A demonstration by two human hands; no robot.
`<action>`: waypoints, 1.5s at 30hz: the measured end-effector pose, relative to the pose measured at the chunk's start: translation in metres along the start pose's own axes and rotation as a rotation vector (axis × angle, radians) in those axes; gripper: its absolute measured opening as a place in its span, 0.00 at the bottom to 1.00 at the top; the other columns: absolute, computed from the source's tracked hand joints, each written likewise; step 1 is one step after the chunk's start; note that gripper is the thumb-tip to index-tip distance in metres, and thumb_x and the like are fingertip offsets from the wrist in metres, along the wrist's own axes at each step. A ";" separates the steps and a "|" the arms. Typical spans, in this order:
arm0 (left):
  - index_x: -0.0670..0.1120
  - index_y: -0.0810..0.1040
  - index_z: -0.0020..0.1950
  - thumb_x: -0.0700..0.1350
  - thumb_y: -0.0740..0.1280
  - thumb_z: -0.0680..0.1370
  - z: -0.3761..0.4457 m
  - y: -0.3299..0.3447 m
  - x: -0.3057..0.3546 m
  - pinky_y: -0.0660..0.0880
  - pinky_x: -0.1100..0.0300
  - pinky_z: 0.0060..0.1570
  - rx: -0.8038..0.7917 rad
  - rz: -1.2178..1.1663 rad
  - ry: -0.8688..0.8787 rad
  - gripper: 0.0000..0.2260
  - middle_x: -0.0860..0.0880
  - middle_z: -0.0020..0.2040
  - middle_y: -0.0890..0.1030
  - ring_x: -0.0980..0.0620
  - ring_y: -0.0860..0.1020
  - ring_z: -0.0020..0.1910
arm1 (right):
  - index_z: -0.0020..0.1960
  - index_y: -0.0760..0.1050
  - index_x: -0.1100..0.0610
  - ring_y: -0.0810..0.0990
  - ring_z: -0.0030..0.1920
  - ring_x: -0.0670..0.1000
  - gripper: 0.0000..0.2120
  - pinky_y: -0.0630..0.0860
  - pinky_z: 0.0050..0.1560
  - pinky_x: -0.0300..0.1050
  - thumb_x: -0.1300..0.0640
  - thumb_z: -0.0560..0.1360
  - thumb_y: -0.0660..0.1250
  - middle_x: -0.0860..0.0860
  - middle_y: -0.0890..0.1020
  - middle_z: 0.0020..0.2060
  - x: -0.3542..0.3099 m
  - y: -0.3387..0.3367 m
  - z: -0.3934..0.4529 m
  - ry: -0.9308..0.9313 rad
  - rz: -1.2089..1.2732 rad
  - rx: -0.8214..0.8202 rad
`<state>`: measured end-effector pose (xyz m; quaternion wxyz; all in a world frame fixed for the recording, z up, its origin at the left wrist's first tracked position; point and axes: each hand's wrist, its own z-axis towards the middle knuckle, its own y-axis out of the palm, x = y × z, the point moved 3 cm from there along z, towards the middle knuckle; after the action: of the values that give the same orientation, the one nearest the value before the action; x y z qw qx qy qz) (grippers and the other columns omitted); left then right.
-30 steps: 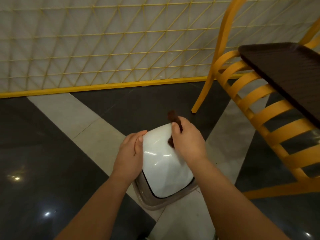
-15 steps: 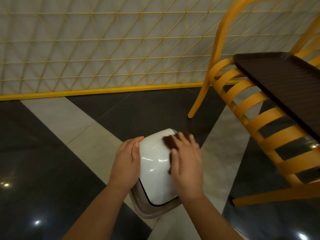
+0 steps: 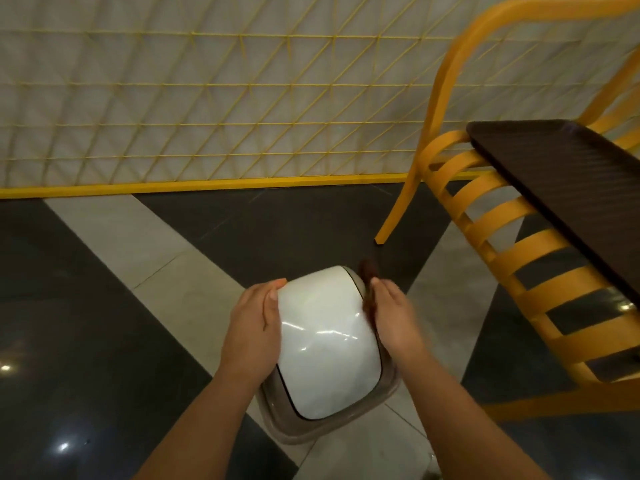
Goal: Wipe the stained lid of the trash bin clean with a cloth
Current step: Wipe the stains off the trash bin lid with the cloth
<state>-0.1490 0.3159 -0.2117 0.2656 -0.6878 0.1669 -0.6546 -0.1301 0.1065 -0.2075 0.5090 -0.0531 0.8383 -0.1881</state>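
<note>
A small trash bin with a glossy white domed lid (image 3: 327, 344) and a grey-brown rim (image 3: 332, 431) stands on the floor below me. My left hand (image 3: 254, 323) lies flat against the lid's left side, fingers together, steadying it. My right hand (image 3: 394, 318) presses a dark brown cloth (image 3: 367, 289) against the lid's right edge; most of the cloth is hidden behind the fingers, and its tip sticks up past the lid's far corner. The lid's top shows light reflections and no stain that I can make out.
A yellow slatted chair (image 3: 512, 271) stands close on the right, with a dark brown tray (image 3: 568, 181) resting on it. Behind the bin runs a white wall with a yellow lattice (image 3: 207, 98) and a yellow skirting. The floor is dark and pale tiles.
My right hand slid with the cloth from the middle of the lid to its right edge. The left hand stayed on the lid's left side. The camera tilted a little.
</note>
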 end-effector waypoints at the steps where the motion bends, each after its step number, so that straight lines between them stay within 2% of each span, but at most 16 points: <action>1: 0.57 0.70 0.66 0.62 0.47 0.77 0.002 -0.001 0.001 0.63 0.70 0.52 -0.019 0.010 0.015 0.23 0.54 0.64 0.72 0.59 0.70 0.58 | 0.57 0.74 0.44 0.75 0.53 0.47 0.14 0.71 0.57 0.47 0.42 0.80 0.53 0.43 0.78 0.50 0.012 0.001 -0.012 0.005 0.072 0.030; 3: 0.59 0.65 0.70 0.59 0.48 0.79 0.008 -0.005 0.001 0.65 0.64 0.58 -0.050 0.074 0.053 0.21 0.53 0.68 0.68 0.59 0.68 0.62 | 0.63 0.71 0.40 0.75 0.52 0.41 0.16 0.70 0.55 0.40 0.40 0.79 0.53 0.36 0.76 0.49 0.038 0.007 -0.036 -0.053 0.166 0.150; 6: 0.58 0.56 0.74 0.62 0.51 0.78 0.021 -0.017 0.001 0.66 0.49 0.66 -0.042 0.311 0.008 0.25 0.51 0.72 0.62 0.51 0.63 0.69 | 0.54 0.74 0.39 0.78 0.49 0.39 0.11 0.72 0.46 0.33 0.41 0.77 0.56 0.37 0.80 0.45 0.068 0.021 -0.075 -0.175 0.165 0.291; 8: 0.53 0.60 0.72 0.68 0.53 0.74 0.030 -0.030 0.005 0.67 0.47 0.64 0.028 0.530 -0.069 0.31 0.48 0.70 0.65 0.47 0.65 0.67 | 0.53 0.75 0.35 0.79 0.48 0.37 0.09 0.74 0.45 0.29 0.49 0.77 0.62 0.35 0.81 0.46 0.081 0.030 -0.099 -0.252 0.139 0.320; 10: 0.51 0.67 0.66 0.69 0.53 0.73 0.033 -0.039 0.012 0.68 0.50 0.59 0.102 0.673 -0.087 0.30 0.47 0.63 0.70 0.48 0.69 0.61 | 0.57 0.77 0.36 0.83 0.43 0.42 0.12 0.79 0.41 0.37 0.47 0.76 0.64 0.39 0.84 0.46 0.091 0.039 -0.118 -0.309 0.142 0.265; 12: 0.51 0.70 0.65 0.65 0.53 0.76 0.025 -0.041 0.018 0.67 0.52 0.58 0.164 0.627 -0.083 0.25 0.49 0.60 0.73 0.49 0.70 0.58 | 0.59 0.77 0.38 0.84 0.35 0.49 0.15 0.80 0.32 0.44 0.39 0.74 0.62 0.48 0.85 0.40 0.091 0.040 -0.126 -0.304 0.187 0.218; 15: 0.50 0.68 0.68 0.55 0.52 0.80 -0.006 -0.038 0.017 0.65 0.49 0.62 0.260 0.360 -0.153 0.20 0.47 0.63 0.73 0.48 0.69 0.63 | 0.58 0.76 0.34 0.84 0.34 0.50 0.13 0.79 0.29 0.44 0.38 0.75 0.60 0.49 0.84 0.40 0.078 0.028 -0.113 -0.255 0.279 0.301; 18: 0.49 0.60 0.74 0.54 0.52 0.79 -0.046 -0.021 0.017 0.58 0.46 0.70 0.274 0.279 -0.266 0.24 0.47 0.73 0.64 0.47 0.61 0.71 | 0.64 0.70 0.31 0.81 0.53 0.46 0.16 0.81 0.49 0.53 0.38 0.77 0.55 0.40 0.81 0.54 0.049 0.016 -0.093 -0.321 0.204 0.266; 21: 0.51 0.40 0.77 0.57 0.47 0.79 -0.071 0.010 0.027 0.41 0.50 0.73 0.192 0.310 -0.330 0.29 0.49 0.78 0.46 0.50 0.45 0.76 | 0.64 0.64 0.28 0.61 0.71 0.36 0.14 0.60 0.72 0.48 0.41 0.79 0.51 0.27 0.66 0.65 0.011 0.014 -0.079 -0.571 -0.204 0.136; 24: 0.55 0.22 0.67 0.57 0.41 0.78 -0.076 0.027 0.029 0.32 0.50 0.71 0.134 0.258 -0.395 0.28 0.54 0.74 0.29 0.55 0.31 0.73 | 0.68 0.62 0.35 0.53 0.74 0.36 0.17 0.50 0.75 0.47 0.44 0.80 0.50 0.32 0.61 0.70 -0.004 0.027 -0.073 -0.763 -0.518 -0.100; 29: 0.50 0.24 0.70 0.55 0.32 0.75 -0.077 0.028 0.025 0.30 0.51 0.70 0.156 0.342 -0.285 0.27 0.53 0.72 0.25 0.56 0.26 0.70 | 0.72 0.64 0.41 0.46 0.75 0.38 0.20 0.38 0.73 0.40 0.46 0.82 0.48 0.36 0.58 0.73 -0.029 0.049 -0.062 -0.949 -0.648 -0.372; 35: 0.50 0.24 0.69 0.59 0.27 0.72 -0.077 0.030 0.024 0.30 0.50 0.70 0.178 0.396 -0.297 0.29 0.53 0.72 0.27 0.54 0.30 0.72 | 0.73 0.62 0.41 0.56 0.75 0.46 0.19 0.51 0.73 0.42 0.49 0.82 0.53 0.44 0.62 0.75 -0.064 0.089 -0.015 -0.711 -0.552 -0.555; 38: 0.51 0.24 0.69 0.59 0.27 0.72 -0.078 0.031 0.023 0.28 0.51 0.69 0.192 0.406 -0.292 0.29 0.54 0.71 0.26 0.54 0.30 0.73 | 0.69 0.69 0.41 0.74 0.64 0.49 0.17 0.66 0.68 0.47 0.46 0.82 0.53 0.49 0.76 0.65 -0.058 0.081 0.002 -0.357 -0.294 -0.570; 40: 0.51 0.25 0.70 0.60 0.28 0.73 -0.078 0.031 0.023 0.27 0.51 0.68 0.211 0.419 -0.285 0.28 0.54 0.71 0.27 0.53 0.32 0.73 | 0.63 0.74 0.45 0.78 0.56 0.48 0.16 0.71 0.62 0.48 0.44 0.81 0.53 0.49 0.80 0.57 -0.044 0.065 0.005 -0.206 -0.220 -0.534; 43: 0.51 0.27 0.71 0.59 0.33 0.76 -0.078 0.032 0.025 0.28 0.51 0.68 0.235 0.415 -0.273 0.27 0.53 0.73 0.30 0.53 0.33 0.74 | 0.59 0.76 0.44 0.79 0.53 0.45 0.16 0.73 0.61 0.50 0.42 0.81 0.53 0.45 0.82 0.52 -0.013 0.040 -0.015 -0.162 -0.150 -0.468; 45: 0.51 0.27 0.71 0.59 0.33 0.76 -0.078 0.032 0.025 0.29 0.50 0.69 0.232 0.417 -0.271 0.28 0.53 0.73 0.31 0.53 0.33 0.73 | 0.65 0.71 0.36 0.75 0.61 0.41 0.16 0.70 0.66 0.48 0.41 0.80 0.53 0.39 0.79 0.59 0.002 0.027 -0.038 -0.268 -0.087 -0.425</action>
<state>-0.2202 0.2641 -0.2100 0.4915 -0.6848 0.1918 -0.5027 -0.1618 0.1414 -0.2034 0.5843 -0.2192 0.7811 -0.0207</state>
